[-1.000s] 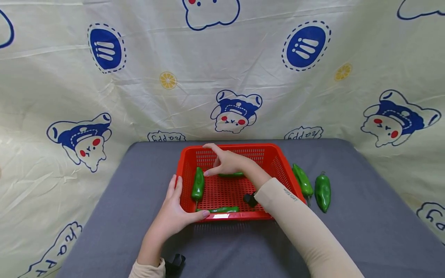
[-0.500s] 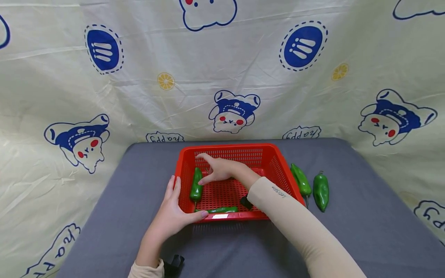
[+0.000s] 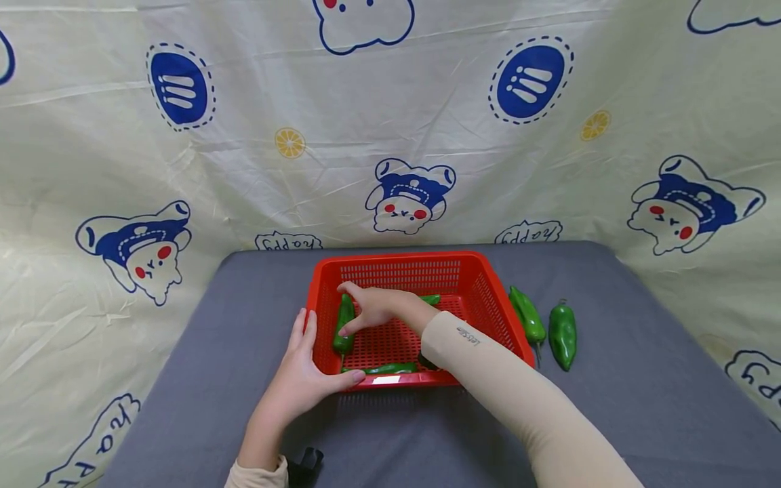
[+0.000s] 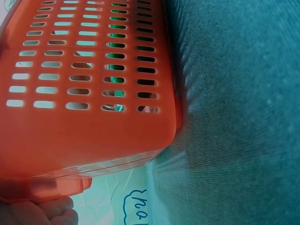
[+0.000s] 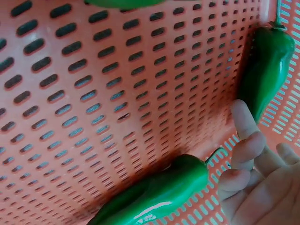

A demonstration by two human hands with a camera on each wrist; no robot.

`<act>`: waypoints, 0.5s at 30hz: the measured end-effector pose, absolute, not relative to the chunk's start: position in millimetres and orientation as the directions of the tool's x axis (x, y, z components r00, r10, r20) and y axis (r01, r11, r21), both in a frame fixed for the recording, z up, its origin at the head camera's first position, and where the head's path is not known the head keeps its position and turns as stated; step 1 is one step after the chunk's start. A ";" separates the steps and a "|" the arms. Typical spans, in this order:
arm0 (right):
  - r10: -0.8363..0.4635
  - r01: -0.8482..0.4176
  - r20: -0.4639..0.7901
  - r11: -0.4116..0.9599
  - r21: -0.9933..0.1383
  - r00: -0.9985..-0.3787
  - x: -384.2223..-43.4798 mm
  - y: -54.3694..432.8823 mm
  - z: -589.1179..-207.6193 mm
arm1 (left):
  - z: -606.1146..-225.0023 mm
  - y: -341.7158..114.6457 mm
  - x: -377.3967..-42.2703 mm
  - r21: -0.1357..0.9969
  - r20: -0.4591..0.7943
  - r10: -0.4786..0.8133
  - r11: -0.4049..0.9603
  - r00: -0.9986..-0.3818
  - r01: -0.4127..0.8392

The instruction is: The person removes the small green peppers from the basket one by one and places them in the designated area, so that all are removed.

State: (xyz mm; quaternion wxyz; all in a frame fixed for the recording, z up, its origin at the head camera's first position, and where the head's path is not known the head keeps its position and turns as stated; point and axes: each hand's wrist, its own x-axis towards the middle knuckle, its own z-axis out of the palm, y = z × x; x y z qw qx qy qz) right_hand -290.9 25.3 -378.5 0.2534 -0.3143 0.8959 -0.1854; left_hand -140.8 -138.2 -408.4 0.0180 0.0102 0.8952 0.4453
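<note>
Within the red plastic basket [image 3: 497, 318], my right hand [image 3: 372, 308] hovers at the left end, thumb and fingers spread about a green pepper [image 3: 344, 344]. In the right wrist view a fingertip overlaps that pepper [image 5: 269, 61]; whether it touches, I cannot tell. A second green pepper [image 3: 430, 299] lies at the back, partly behind the right forearm. Along the front wall lies another pepper [image 3: 393, 369]. My left hand [image 3: 305, 366] grips the basket's front left corner, thumb over the front rim, fingers along the left side. Its curled fingers [image 4: 58, 215] show at the rim in the left wrist view.
Two more green peppers, one leaning close to the basket's right side [image 3: 528, 315] and one farther right [image 3: 563, 335], lie on the grey cloth-covered table [image 3: 641, 379]. A printed curtain [image 3: 256, 183] hangs behind the table.
My right hand has moved left and slightly towards me inside the basket, from beside the left pepper to over it. The back pepper shows again behind the forearm. My left hand stays on the corner.
</note>
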 end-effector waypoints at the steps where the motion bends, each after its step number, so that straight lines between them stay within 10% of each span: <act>1: -0.654 -0.474 -0.341 0.739 -0.479 -0.675 -291.2 23.7 -379.5 | -408.3 -138.6 -140.9 0.796 -0.024 0.034 0.605 -0.999 0.001; 15: -0.589 -0.467 -0.387 0.804 -0.368 -0.709 -291.5 8.0 -393.1 | -407.4 -139.2 -140.9 0.801 -0.028 0.044 0.599 -0.999 0.004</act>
